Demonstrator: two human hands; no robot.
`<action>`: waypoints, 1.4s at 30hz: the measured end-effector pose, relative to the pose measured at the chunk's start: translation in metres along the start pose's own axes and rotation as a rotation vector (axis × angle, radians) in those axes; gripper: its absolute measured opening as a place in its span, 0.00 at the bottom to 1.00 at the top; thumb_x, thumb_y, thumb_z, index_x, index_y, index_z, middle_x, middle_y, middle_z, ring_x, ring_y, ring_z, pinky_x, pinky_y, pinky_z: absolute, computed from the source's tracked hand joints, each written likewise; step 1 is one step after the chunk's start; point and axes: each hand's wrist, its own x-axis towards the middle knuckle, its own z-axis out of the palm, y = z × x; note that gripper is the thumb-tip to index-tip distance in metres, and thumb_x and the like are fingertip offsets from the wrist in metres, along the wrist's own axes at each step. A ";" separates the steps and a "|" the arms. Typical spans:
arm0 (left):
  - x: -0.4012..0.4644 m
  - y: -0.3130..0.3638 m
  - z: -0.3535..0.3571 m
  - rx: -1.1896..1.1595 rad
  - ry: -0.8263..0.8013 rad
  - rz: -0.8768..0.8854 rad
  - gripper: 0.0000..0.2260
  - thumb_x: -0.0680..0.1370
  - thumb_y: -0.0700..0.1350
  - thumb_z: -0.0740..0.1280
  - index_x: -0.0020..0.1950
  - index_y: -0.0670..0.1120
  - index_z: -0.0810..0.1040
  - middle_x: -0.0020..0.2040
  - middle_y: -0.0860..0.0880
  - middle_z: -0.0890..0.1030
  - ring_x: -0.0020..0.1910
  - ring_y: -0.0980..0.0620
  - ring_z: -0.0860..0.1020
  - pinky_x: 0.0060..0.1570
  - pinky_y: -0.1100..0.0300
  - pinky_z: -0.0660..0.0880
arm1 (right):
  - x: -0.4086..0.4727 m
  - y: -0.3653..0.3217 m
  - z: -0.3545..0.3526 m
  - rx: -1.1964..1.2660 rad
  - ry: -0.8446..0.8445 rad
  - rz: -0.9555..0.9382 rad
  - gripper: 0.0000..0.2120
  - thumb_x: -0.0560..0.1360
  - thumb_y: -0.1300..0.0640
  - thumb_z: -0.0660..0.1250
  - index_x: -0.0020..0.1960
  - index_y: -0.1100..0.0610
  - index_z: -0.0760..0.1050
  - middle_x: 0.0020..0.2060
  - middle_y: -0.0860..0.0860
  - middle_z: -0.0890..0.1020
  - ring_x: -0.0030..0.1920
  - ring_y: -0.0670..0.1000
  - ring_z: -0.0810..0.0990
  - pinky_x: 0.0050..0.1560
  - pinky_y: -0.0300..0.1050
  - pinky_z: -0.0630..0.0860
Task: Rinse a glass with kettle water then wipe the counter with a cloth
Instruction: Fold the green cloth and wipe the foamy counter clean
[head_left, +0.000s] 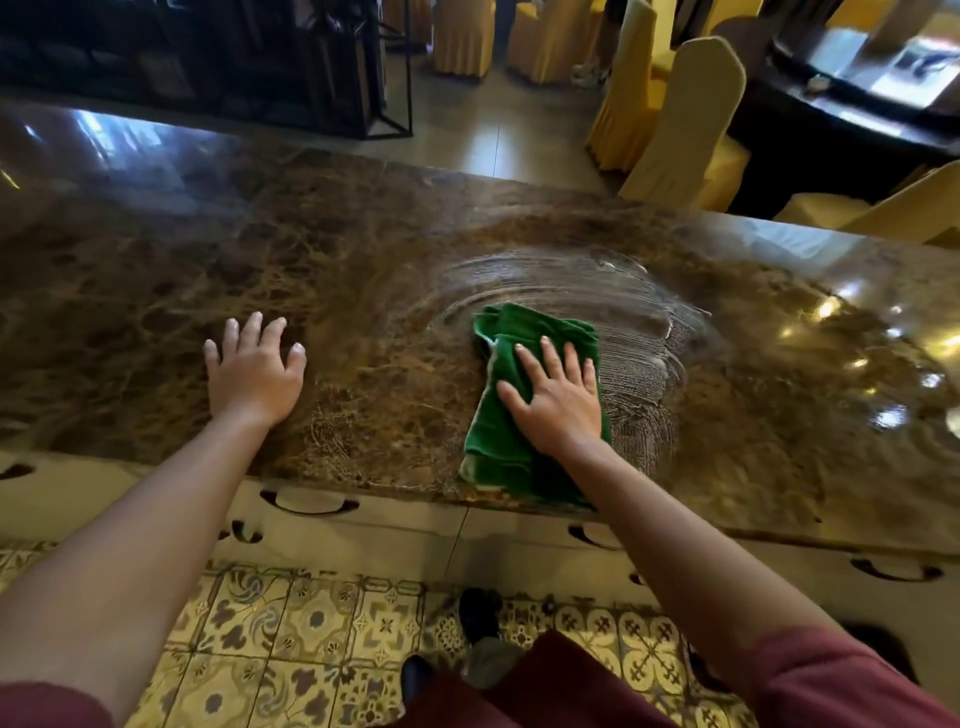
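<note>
The right hand (558, 402) lies flat on the green cloth (511, 415), fingers (550, 356) spread and pressing down rather than pinching, likely so the whole palm drives the cloth across the marble worktop (260, 249). The cloth sits bunched under the palm near the front edge, its folds poking out beyond the fingertips. Wet streaks (639, 332) arc just beside it. The left hand (254, 366) rests splayed on bare stone, well apart, probably as a brace.

1 cloth (519, 395), 2 hands, 1 counter (260, 260), 5 covered chairs
</note>
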 end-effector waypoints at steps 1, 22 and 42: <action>0.001 0.000 0.000 -0.003 -0.006 -0.001 0.26 0.84 0.58 0.53 0.81 0.50 0.64 0.83 0.46 0.59 0.83 0.44 0.51 0.80 0.42 0.44 | 0.002 0.005 -0.003 0.032 -0.018 0.005 0.36 0.81 0.29 0.48 0.85 0.40 0.52 0.86 0.49 0.49 0.85 0.55 0.43 0.83 0.58 0.38; -0.066 0.235 -0.001 -0.319 -0.504 0.159 0.32 0.76 0.56 0.74 0.77 0.56 0.66 0.60 0.48 0.82 0.55 0.47 0.82 0.56 0.48 0.80 | -0.012 0.069 -0.049 0.924 -0.105 0.189 0.15 0.73 0.61 0.73 0.57 0.46 0.83 0.48 0.53 0.84 0.47 0.54 0.85 0.51 0.51 0.83; -0.070 0.288 -0.073 -0.920 -0.264 0.236 0.03 0.70 0.36 0.64 0.40 0.41 0.77 0.35 0.44 0.75 0.36 0.51 0.72 0.37 0.56 0.70 | -0.015 0.130 -0.157 0.508 0.078 -0.155 0.21 0.72 0.56 0.78 0.64 0.51 0.82 0.49 0.47 0.85 0.52 0.48 0.82 0.48 0.33 0.74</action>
